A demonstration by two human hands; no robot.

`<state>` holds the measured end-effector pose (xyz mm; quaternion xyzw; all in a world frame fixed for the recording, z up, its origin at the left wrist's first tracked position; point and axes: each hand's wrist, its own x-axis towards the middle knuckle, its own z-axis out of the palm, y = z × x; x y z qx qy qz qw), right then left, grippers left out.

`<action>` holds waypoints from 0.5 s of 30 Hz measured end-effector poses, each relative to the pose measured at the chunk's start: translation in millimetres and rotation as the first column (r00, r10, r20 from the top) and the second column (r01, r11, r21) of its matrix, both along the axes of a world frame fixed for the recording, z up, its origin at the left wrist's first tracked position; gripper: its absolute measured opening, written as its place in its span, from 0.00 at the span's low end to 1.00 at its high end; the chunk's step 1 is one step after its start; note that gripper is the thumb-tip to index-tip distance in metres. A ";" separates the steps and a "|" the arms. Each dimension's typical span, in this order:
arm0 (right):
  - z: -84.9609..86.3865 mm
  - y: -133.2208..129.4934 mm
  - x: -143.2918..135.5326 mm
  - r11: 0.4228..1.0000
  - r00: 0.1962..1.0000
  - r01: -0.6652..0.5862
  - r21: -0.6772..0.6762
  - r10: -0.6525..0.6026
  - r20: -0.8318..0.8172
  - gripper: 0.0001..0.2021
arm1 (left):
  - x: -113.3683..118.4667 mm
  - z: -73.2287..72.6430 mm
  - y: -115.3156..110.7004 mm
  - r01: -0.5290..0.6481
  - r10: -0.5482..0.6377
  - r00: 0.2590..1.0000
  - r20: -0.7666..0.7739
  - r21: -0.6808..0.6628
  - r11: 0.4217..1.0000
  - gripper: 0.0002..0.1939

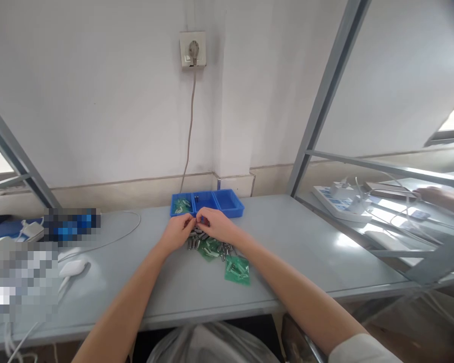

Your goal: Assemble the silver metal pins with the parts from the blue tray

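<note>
My left hand (178, 232) and my right hand (215, 224) meet just in front of a blue divided tray (229, 213). The fingers of both are pinched together, and whatever they hold is too small to make out. Beneath and in front of them lies a pile of small metal cylinders (192, 244) with a green bag (211, 248) among them. Nearer the table edge, beside my right forearm, is another green bag (237, 269) with metal pieces inside. Green bags (182, 204) fill the tray's left compartment; a few small dark pieces lie in the middle one.
The grey table (287, 237) runs to a wall with a plugged socket (193, 49). At left are a white adapter (73, 268) and cables. Metal frame posts (325, 96) stand at the sides. Beyond the right one are a power strip (340, 204) and another person's hand (439, 196).
</note>
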<state>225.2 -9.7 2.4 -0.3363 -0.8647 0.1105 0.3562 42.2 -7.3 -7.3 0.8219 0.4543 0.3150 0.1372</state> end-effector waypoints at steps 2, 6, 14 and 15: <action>0.8 -1.3 -0.6 1.000 1.000 -0.003 -0.009 0.003 0.003 0.03 | -0.3 0.3 -0.2 -0.001 0.001 1.000 0.010 0.000 1.000 0.15; 3.7 -0.6 -1.1 0.997 0.998 -0.028 -0.074 0.023 -0.066 0.05 | 0.0 2.8 -0.2 -0.007 0.006 1.000 0.022 0.010 1.000 0.18; 25.3 7.5 23.4 0.816 0.633 -0.434 -0.382 -0.025 -0.773 0.13 | 0.2 5.5 -3.8 -0.031 0.027 0.993 0.112 0.038 0.999 0.21; 27.9 8.6 28.3 0.793 0.556 -0.484 -0.370 -0.048 -0.830 0.14 | -0.1 5.2 -4.4 -0.034 0.031 0.992 0.121 0.031 0.999 0.21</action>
